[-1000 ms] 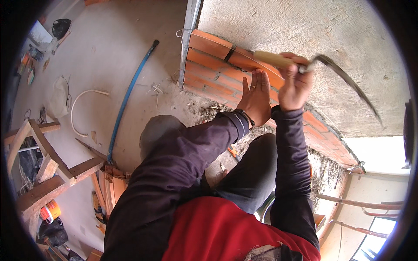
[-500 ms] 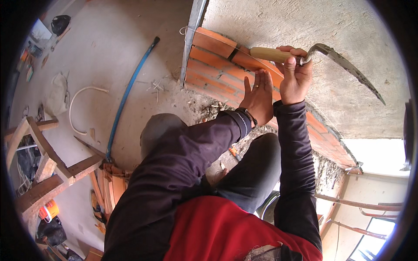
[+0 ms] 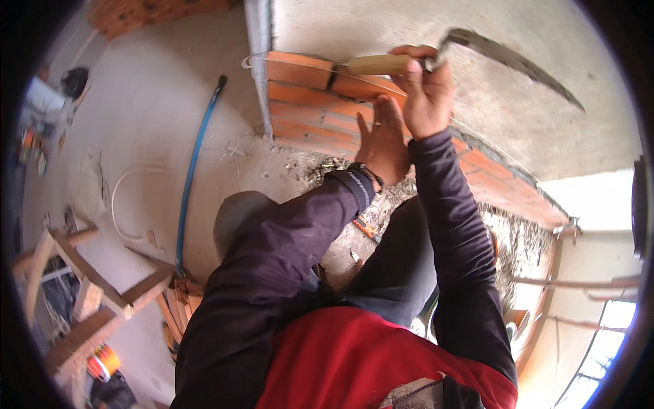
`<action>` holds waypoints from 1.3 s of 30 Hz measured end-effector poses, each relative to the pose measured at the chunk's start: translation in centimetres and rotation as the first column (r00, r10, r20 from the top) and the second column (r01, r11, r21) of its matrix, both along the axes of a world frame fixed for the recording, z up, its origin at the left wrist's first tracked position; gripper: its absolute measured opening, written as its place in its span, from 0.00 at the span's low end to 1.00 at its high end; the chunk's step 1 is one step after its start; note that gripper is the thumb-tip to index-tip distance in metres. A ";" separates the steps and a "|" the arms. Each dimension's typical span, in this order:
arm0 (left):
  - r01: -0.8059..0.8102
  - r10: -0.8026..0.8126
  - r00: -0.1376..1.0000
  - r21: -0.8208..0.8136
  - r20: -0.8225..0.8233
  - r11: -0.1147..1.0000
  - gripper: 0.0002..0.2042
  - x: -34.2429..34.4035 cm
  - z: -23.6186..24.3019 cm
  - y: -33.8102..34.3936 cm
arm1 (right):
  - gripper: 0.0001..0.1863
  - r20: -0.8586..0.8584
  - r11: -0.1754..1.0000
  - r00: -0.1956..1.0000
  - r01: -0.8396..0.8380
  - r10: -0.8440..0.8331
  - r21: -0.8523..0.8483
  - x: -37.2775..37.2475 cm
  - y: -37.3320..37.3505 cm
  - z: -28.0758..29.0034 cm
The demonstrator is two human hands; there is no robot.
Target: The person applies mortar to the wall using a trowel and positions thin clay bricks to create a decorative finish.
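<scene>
At brick wall (image 3: 306,108), left hand (image 3: 384,148) flat, right hand (image 3: 430,101) gripping trowel (image 3: 501,53)

On my feed I see a red shirt (image 3: 340,361) at bottom centre, dark purplish sleeves (image 3: 255,249), a pale-striped left cuff (image 3: 357,187), a dark bracelet (image 3: 375,180) and dark grey trousers (image 3: 398,266).

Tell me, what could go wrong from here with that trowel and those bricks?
The trowel in the right hand has its wooden handle near the fingers of the left hand; a slip could knock them. That handle is close to the string along the brickwork and might snag it. The left hand seems to rest against an upper brick, so a hard push might shift it.
</scene>
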State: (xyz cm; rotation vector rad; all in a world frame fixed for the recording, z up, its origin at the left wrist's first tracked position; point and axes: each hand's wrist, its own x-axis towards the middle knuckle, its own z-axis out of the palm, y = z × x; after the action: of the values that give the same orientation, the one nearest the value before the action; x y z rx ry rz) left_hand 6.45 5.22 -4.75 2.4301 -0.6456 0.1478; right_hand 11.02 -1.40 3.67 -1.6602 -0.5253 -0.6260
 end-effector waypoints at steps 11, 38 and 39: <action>0.601 -0.540 0.750 0.054 -0.383 0.797 0.27 -5.0 7.0 9.3 | 0.07 -0.238 0.954 0.959 0.205 -0.152 0.217 -12.4 -6.6 -4.6; -0.004 0.033 0.993 0.248 -0.112 0.969 0.19 -10.4 8.3 16.2 | 0.14 -0.538 0.678 0.783 -0.214 -0.311 -0.704 -10.8 -18.0 -7.0; 0.009 0.020 0.993 0.249 -0.116 0.969 0.19 -10.3 8.2 15.8 | 0.14 -0.528 0.658 0.786 -0.215 -0.321 -0.721 -11.1 -19.5 -6.7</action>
State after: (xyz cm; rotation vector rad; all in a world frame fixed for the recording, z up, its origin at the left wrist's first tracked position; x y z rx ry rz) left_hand -3.83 21.07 3.41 2.6573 -0.6365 -0.0796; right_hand -0.10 -20.93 -3.00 -2.5515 -0.2302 0.2096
